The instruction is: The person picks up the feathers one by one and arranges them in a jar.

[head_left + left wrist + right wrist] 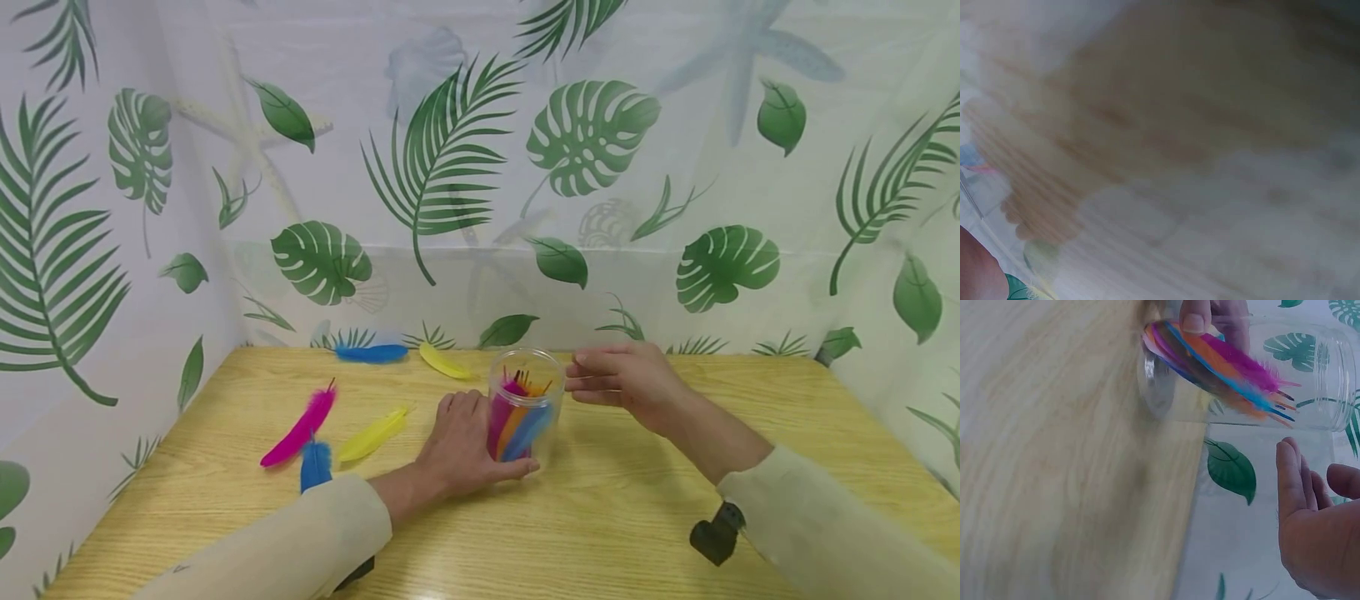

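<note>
A clear plastic jar stands upright on the table, with pink, orange and blue feathers leaning inside and their quills upward. My left hand holds the jar low from its left, thumb around the near side. In the right wrist view that thumb lies against the jar wall. My right hand is just right of the jar's rim, fingers extended toward it, holding nothing. The left wrist view is mostly blurred, with part of the hand in its lower left corner.
Loose feathers lie on the wooden table left of the jar: a pink feather, a blue feather and a yellow feather. Along the back edge are another blue feather and yellow feather. A leaf-print sheet hangs behind.
</note>
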A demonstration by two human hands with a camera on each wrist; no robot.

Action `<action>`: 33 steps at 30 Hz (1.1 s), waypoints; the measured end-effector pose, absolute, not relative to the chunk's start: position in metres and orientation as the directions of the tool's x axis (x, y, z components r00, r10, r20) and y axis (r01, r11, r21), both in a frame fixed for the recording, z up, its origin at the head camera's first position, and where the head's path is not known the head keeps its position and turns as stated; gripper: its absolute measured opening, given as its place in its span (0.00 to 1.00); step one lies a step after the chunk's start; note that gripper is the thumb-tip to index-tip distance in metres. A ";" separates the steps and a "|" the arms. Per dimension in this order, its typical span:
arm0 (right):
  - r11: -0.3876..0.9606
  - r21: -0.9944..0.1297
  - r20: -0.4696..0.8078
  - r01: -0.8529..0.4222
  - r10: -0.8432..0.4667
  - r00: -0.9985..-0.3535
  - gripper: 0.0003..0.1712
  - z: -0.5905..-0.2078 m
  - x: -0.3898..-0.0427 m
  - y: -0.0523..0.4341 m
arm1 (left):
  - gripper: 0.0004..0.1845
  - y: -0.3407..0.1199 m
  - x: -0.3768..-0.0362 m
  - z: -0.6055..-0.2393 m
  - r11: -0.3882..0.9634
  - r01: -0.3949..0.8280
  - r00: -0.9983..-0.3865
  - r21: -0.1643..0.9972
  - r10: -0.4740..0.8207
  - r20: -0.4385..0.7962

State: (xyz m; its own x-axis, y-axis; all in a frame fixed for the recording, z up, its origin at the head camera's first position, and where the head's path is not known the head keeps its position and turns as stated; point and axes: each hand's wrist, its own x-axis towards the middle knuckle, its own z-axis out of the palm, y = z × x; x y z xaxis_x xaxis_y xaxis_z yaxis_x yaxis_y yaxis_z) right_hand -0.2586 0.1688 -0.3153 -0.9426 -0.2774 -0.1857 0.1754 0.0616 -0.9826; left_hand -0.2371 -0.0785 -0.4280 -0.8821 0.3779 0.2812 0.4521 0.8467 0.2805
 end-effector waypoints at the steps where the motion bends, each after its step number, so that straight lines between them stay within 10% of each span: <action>1: 0.033 -0.979 -0.203 0.202 -0.295 -0.934 0.20 -0.319 -0.259 0.170 | 0.46 -0.079 -0.237 -0.428 0.847 0.451 -0.883 0.282 0.377 0.280; 5: -0.067 -0.949 -0.267 0.309 -0.348 -0.898 0.11 -0.332 -0.260 0.175 | 0.46 -0.079 -0.237 -0.428 0.845 0.451 -0.884 0.288 0.378 0.276; 12: -0.031 -0.946 -0.285 0.322 -0.392 -0.875 0.25 -0.355 -0.259 0.179 | 0.46 -0.079 -0.236 -0.428 0.845 0.454 -0.881 0.282 0.380 0.281; 25: 0.362 -0.919 -0.071 -0.154 -0.539 -0.839 0.39 -0.382 -0.247 0.167 | 0.47 -0.079 -0.236 -0.428 0.836 0.466 -0.875 0.291 0.387 0.291; 33: 0.683 -0.540 0.185 -0.491 -0.473 -0.861 0.52 -0.395 -0.241 0.153 | 0.47 -0.079 -0.237 -0.429 0.825 0.483 -0.863 0.295 0.391 0.320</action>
